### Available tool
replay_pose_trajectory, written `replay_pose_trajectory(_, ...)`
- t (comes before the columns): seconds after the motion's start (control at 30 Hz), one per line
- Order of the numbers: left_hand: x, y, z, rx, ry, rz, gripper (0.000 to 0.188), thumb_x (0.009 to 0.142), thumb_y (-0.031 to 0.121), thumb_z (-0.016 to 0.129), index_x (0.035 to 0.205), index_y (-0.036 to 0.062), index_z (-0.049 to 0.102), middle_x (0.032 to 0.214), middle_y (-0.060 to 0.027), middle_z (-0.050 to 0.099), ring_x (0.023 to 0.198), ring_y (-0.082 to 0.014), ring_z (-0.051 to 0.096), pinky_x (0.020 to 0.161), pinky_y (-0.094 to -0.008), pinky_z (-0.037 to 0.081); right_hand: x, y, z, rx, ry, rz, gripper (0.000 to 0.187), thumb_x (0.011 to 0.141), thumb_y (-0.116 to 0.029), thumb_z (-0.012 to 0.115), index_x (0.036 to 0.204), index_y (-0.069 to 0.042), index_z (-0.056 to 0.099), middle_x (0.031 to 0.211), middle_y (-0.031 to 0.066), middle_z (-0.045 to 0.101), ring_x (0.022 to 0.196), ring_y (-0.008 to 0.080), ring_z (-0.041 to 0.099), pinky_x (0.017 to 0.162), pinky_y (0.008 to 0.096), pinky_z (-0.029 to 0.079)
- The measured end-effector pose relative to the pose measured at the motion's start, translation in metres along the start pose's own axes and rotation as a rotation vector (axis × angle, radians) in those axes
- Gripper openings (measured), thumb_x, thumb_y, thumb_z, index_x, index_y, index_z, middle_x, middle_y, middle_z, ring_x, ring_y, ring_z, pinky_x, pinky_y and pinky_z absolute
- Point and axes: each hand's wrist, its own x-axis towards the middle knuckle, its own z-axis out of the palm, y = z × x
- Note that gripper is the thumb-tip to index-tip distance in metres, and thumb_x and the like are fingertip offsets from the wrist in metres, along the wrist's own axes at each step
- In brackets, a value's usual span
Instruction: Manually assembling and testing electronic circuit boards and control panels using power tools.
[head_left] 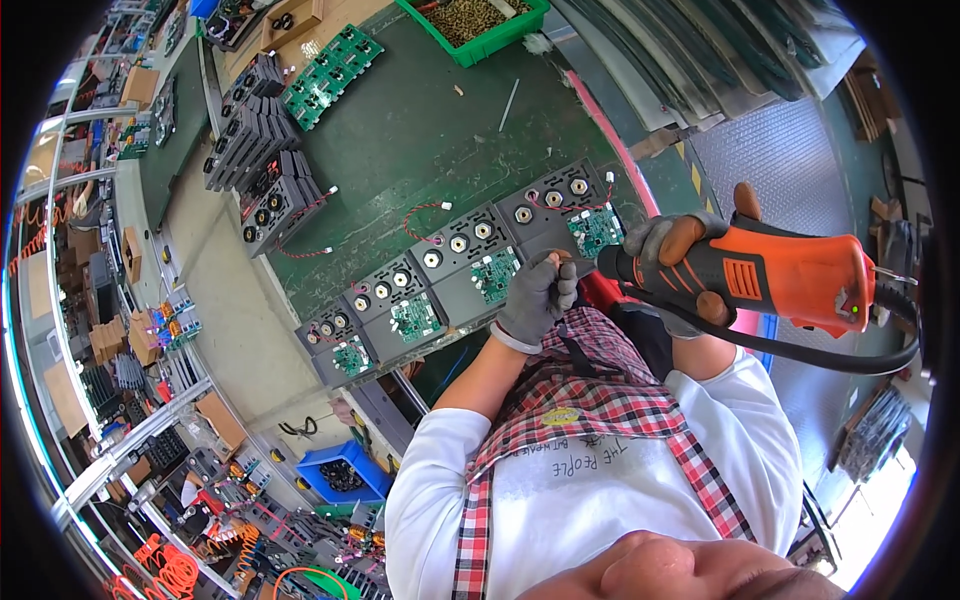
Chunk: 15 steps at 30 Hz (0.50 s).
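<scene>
My right hand (683,250), in a grey glove with bare fingertips, is wrapped round an orange and black power screwdriver (805,275). The tool lies almost level, its black nose pointing left. Just left of that nose is my left hand (537,302), gloved the same way, with its fingers curled together. Whatever they pinch, if anything, is too small to make out. Beyond both hands, a slanting row of dark grey housings (543,240) lies along the bench's near edge. Each carries a green circuit board (495,274) and round metal-centred fittings (459,243); thin red wires with white plugs trail from some.
More grey housings (240,140) stand stacked at the far left, beside a panel of green boards (330,75). A green bin (468,52) of small brass-coloured parts sits at the far edge of the green bench (420,150). A black cable (800,358) loops from the tool. A blue crate (318,478) stands lower left.
</scene>
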Motion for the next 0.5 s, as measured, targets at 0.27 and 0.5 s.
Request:
replay_pose_trajectory(0.27,-0.002,-0.002,0.023,0.254,0.196,0.082,0.021,0.090,0.026,0.044,0.087,0.0066,0.051,0.065,-0.0030,0.051,0.048,-0.0108,0.043,0.041,-0.0205,0.035,-0.002,0.004,-0.002,-0.030,-0.084,-0.055,0.091,0.072,-0.031,0.070,0.136,-0.008,0.010,0.079,0.0108,0.054,0.066,0.0216,0.055,0.063,0.0386,0.045)
replay_pose_trajectory(0.5,0.002,0.003,0.020,0.275,0.140,0.061,0.019,0.088,0.025,0.047,0.083,0.0070,0.053,0.062,-0.0012,0.050,0.048,-0.0090,0.044,0.039,-0.0209,0.034,0.003,0.008,0.000,0.046,0.031,0.021,0.091,0.071,-0.031,0.070,0.136,-0.007,0.011,0.076,0.0104,0.055,0.062,0.0206,0.054,0.063,0.0387,0.045)
